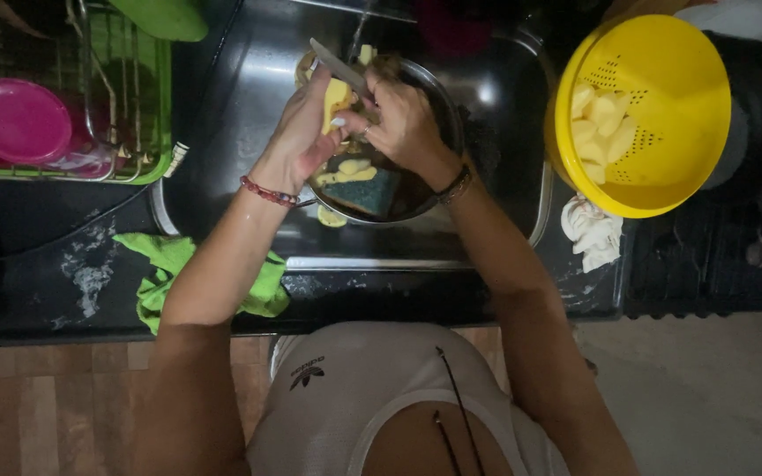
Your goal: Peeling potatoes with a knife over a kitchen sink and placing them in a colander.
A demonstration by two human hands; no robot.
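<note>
Left hand: the left hand (pixel 297 132) is curled around a pale yellow peeled potato piece (pixel 337 95) and holds it above a round metal bowl (pixel 448 115). A red bead bracelet (pixel 268 191) sits on this wrist.
Right hand: the right hand (pixel 403 123) is closed on the handle of a knife with a silver blade (pixel 339 67). The blade points up and to the left and lies against the top of the potato piece. The handle itself is hidden inside the fingers. A dark bracelet (pixel 457 185) is on this wrist.
Potato piece: it is between both hands, over the bowl, touching the blade.
Bowl: it stands inside a steel kitchen sink (pixel 249 97). In it lie yellow peel strips (pixel 346 174) and a dark blue-green sponge (pixel 365 194).
Right of the sink: a yellow plastic colander (pixel 663 53) holds pale cut potato chunks (pixel 600 128). Just below it a crumpled white cloth (pixel 593 231) lies on the dark counter (pixel 37 264).
Left of the sink: a green wire dish rack (pixel 147 97) holds a round pink plastic plate (pixel 18 120).
Front edge: a bright green cloth (pixel 169 264) hangs over the counter, partly under the left forearm.
</note>
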